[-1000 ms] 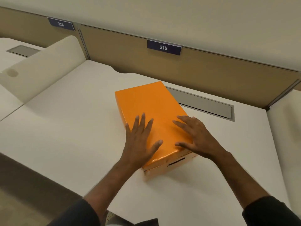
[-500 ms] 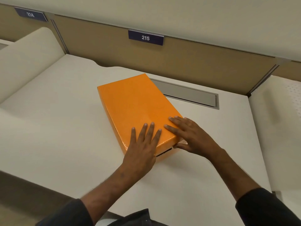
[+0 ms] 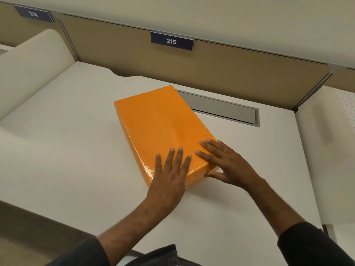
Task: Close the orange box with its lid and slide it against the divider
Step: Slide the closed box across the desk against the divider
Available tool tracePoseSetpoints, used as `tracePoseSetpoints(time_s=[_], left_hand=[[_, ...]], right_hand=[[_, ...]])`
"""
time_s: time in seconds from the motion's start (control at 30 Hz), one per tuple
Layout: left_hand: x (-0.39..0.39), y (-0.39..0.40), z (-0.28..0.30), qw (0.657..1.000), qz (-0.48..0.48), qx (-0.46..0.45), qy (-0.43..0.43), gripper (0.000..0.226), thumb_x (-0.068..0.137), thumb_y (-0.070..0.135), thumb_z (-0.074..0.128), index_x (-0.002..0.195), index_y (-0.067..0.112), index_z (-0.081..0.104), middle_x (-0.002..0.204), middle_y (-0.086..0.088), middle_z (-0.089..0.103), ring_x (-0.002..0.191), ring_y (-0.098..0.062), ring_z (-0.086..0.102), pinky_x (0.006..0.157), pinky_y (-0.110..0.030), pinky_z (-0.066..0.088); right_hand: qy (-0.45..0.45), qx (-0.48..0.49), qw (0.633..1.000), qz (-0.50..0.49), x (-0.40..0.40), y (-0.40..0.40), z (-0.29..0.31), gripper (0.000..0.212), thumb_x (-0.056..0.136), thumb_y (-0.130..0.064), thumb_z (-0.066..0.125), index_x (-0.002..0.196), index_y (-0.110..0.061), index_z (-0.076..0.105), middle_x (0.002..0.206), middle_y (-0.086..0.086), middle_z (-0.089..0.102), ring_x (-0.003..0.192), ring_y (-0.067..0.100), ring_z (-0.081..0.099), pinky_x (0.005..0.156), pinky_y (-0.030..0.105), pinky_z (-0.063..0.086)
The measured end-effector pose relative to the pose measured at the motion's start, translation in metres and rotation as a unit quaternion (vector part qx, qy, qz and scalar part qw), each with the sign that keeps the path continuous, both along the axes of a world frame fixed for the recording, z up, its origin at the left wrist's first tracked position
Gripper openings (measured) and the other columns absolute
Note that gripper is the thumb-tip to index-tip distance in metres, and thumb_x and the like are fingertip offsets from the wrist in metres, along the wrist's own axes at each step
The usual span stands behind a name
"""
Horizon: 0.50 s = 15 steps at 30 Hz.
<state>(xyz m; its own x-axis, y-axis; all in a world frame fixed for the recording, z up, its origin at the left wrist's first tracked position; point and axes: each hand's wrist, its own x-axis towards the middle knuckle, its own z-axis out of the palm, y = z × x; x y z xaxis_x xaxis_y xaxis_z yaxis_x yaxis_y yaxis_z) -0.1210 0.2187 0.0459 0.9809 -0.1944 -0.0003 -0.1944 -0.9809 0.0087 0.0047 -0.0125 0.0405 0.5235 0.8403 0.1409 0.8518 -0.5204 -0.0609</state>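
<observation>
The orange box lies on the white desk with its orange lid covering it, turned at an angle, far corner near the grey slot. My left hand rests flat on the lid's near end, fingers spread. My right hand lies flat on the lid's near right corner, thumb low against the box's end, where a sliver of pale base shows. The tan divider stands along the desk's back, a gap away from the box.
A grey cable slot is set in the desk behind the box. A label reading 215 hangs on the divider. Cream side panels stand at the left and right. The desk's front edge runs at lower left.
The lid has come down over the near end, hiding the pale base and its slot. Both hands slid toward the near end of the lid.
</observation>
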Motion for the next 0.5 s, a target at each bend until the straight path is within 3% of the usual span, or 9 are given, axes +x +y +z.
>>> tracePoseSetpoints(time_s=[0.2, 0.37, 0.5], left_hand=[[-0.004, -0.002, -0.004, 1.000, -0.002, -0.011, 0.007, 0.092, 0.095, 0.060, 0.045, 0.158, 0.017, -0.007, 0.166, -0.016, -0.013, 0.150, -0.041, -0.016, 0.117, -0.070, 0.001], [-0.007, 0.001, -0.005, 1.000, -0.009, -0.002, -0.004, 0.093, 0.092, 0.068, 0.043, 0.159, 0.015, 0.007, 0.167, -0.018, 0.003, 0.152, -0.042, 0.000, 0.117, -0.070, 0.013], [-0.007, 0.001, -0.008, 1.000, -0.007, -0.007, -0.004, 0.094, 0.091, 0.073, 0.033, 0.159, 0.015, 0.005, 0.167, -0.018, 0.000, 0.153, -0.042, 0.000, 0.116, -0.070, 0.013]], right_hand=[[0.012, 0.072, 0.997, -0.011, -0.006, 0.001, -0.017, 0.075, 0.095, -0.061, 0.051, 0.156, -0.030, 0.023, 0.167, -0.001, 0.016, 0.154, 0.024, 0.013, 0.122, 0.055, 0.021], [-0.008, 0.130, 0.991, -0.019, -0.007, 0.005, -0.033, 0.072, 0.094, -0.058, 0.056, 0.154, -0.030, 0.030, 0.165, 0.002, 0.025, 0.153, 0.027, 0.021, 0.118, 0.059, 0.027], [-0.018, 0.146, 0.989, -0.024, -0.007, 0.006, -0.040, 0.073, 0.092, -0.058, 0.057, 0.154, -0.031, 0.029, 0.165, 0.001, 0.026, 0.152, 0.028, 0.022, 0.118, 0.060, 0.026]])
